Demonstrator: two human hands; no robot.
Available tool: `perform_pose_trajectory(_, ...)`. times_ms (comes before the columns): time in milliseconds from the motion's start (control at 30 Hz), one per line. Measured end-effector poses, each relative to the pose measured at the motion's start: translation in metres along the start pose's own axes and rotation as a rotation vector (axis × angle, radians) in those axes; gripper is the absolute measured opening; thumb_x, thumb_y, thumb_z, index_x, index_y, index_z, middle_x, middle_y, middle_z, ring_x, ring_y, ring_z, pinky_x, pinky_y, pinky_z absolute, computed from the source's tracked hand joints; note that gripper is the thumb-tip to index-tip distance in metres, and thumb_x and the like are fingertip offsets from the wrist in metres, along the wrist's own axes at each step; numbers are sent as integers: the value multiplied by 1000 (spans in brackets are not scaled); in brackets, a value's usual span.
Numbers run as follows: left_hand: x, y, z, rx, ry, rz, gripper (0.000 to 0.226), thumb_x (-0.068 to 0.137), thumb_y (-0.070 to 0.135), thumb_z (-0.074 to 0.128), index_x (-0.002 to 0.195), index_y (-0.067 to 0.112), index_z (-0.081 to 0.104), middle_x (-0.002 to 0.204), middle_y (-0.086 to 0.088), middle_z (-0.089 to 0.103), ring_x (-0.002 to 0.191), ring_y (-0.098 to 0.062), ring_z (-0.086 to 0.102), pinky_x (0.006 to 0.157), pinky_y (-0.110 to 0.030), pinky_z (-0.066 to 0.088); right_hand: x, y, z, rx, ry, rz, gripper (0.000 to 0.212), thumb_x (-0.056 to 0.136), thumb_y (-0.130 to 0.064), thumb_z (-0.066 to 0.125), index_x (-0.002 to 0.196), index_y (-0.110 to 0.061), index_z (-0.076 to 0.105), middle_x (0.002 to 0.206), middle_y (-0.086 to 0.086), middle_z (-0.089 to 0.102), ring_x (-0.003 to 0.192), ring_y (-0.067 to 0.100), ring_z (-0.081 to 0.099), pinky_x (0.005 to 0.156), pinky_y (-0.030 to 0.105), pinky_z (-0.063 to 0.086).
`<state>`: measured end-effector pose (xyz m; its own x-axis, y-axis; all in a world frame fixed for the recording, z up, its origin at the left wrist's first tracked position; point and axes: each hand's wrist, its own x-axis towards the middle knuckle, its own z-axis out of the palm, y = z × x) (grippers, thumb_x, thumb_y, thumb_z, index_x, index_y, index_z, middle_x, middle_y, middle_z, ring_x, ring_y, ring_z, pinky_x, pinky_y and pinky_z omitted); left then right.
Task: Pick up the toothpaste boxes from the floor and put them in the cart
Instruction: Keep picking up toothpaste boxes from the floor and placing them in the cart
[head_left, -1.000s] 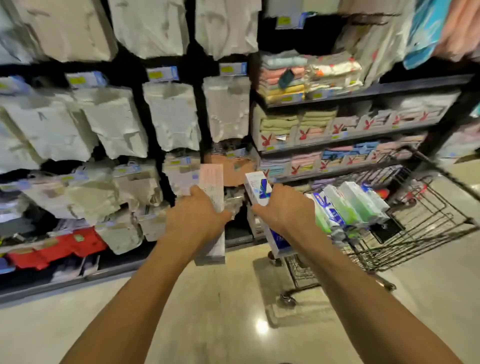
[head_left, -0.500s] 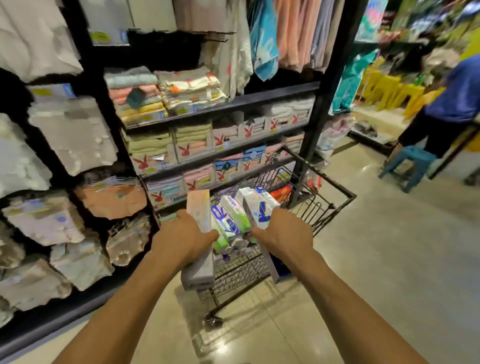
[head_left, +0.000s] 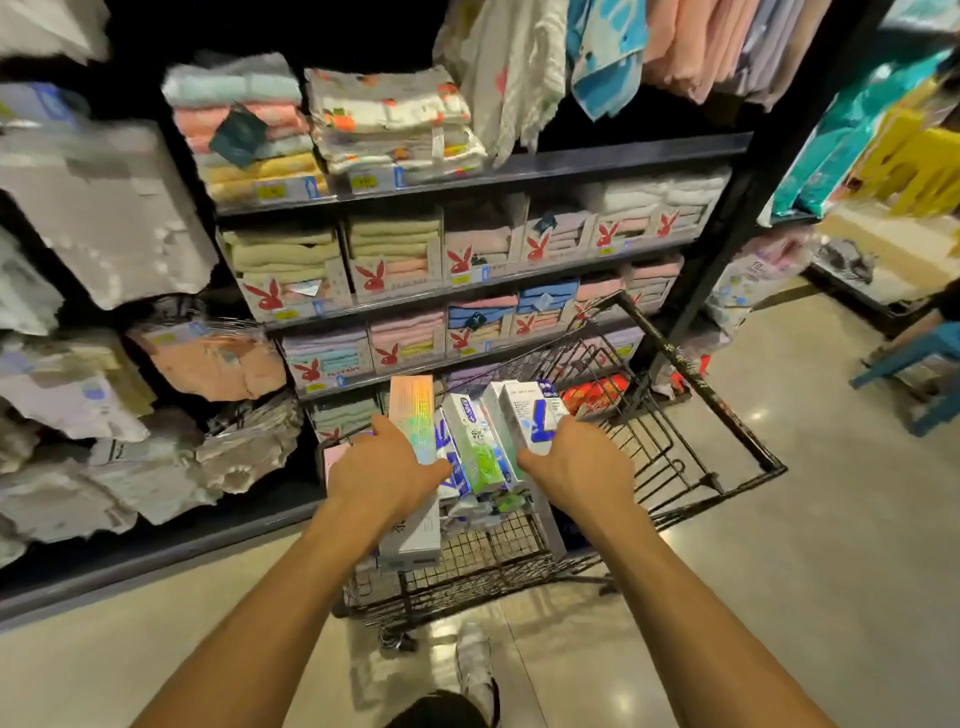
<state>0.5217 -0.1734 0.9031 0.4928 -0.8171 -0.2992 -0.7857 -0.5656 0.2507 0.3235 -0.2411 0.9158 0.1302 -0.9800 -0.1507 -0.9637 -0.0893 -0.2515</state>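
Observation:
My left hand (head_left: 385, 475) grips a long shiny holographic toothpaste box (head_left: 414, 415) that runs from above my fingers down past my wrist. A white and blue toothpaste box (head_left: 532, 415) is held in my right hand (head_left: 582, 465). Both hands are over the near end of the black wire cart (head_left: 696, 395). Between them, several green, white and blue toothpaste boxes (head_left: 475, 447) lie stacked in the cart. The lower ends of the held boxes are partly hidden by my hands.
Dark shelves (head_left: 467, 291) of boxed folded towels stand just behind the cart. Packaged textiles (head_left: 98, 208) hang at the left. A red pack (head_left: 592, 389) lies in the cart's far part. My shoe (head_left: 475, 670) is below the cart. A blue stool (head_left: 919, 374) stands at the right.
The view has swung right and closer to the cart. Both hands, still holding their boxes, have moved from beside the cart to over its near end.

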Motion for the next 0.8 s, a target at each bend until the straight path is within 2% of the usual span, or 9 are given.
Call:
perform_pose_trajectory(233, 99, 44, 49, -72, -64, -122, 85, 81, 68, 61, 132, 6, 31, 127, -14, 53, 106, -33, 59, 73, -36, 42, 115, 21, 43, 29, -82, -30, 52, 88, -63, 58, 110, -16, 59, 104, 3, 62, 93, 26, 64, 69, 33, 47)
perform_pose_trajectory(367, 154, 53, 82, -66, -106, -177, 93, 79, 67, 64, 139, 5, 28, 130, -14, 52, 108, -32, 59, 74, -36, 43, 179, 28, 85, 51, -97, -65, 54, 90, -62, 59, 115, -13, 55, 111, 6, 59, 98, 29, 64, 72, 36, 49)
perform_pose_trajectory(467, 191, 56, 112, -46, -122, -247, 89, 81, 65, 63, 137, 5, 27, 130, -15, 51, 112, -35, 58, 74, -35, 37, 221, 28, 126, 69, -123, -105, 55, 93, -62, 56, 119, -14, 53, 115, 7, 56, 100, 28, 63, 78, 38, 53)
perform_pose_trajectory(533, 212, 55, 138, -58, -110, -281, 87, 81, 64, 63, 133, 5, 28, 128, -16, 53, 110, -36, 59, 74, -36, 38, 247, 28, 156, 86, -163, -98, 56, 93, -60, 56, 123, -13, 51, 119, 7, 53, 105, 29, 61, 82, 40, 53)
perform_pose_trajectory(600, 228, 50, 167, -116, -117, -332, 90, 80, 63, 64, 135, 4, 24, 128, -16, 54, 110, -38, 60, 78, -38, 43, 264, 28, 183, 87, -145, -110, 54, 92, -59, 57, 121, -13, 53, 115, 7, 54, 104, 29, 60, 81, 40, 51)
perform_pose_trajectory(667, 238, 47, 192, -137, -119, -372, 93, 78, 64, 65, 134, 3, 23, 125, -16, 55, 108, -39, 61, 79, -39, 46, 276, 27, 209, 70, -102, -133, 50, 91, -61, 58, 110, -15, 56, 104, 5, 58, 96, 29, 60, 76, 38, 48)
perform_pose_trajectory(733, 246, 45, 212, -142, -79, -390, 87, 74, 67, 66, 125, 5, 33, 116, -13, 59, 100, -38, 64, 76, -41, 49, 286, 27, 232, 43, -91, -124, 48, 89, -62, 59, 104, -16, 58, 97, 3, 59, 92, 27, 59, 74, 37, 48)
perform_pose_trajectory(800, 255, 43, 228, -159, -54, -402, 78, 73, 64, 66, 121, 9, 37, 109, -7, 59, 92, -31, 63, 71, -38, 50, 295, 26, 252, 63, -94, -114, 48, 88, -61, 61, 107, -17, 58, 99, 2, 59, 95, 27, 59, 72, 37, 48)
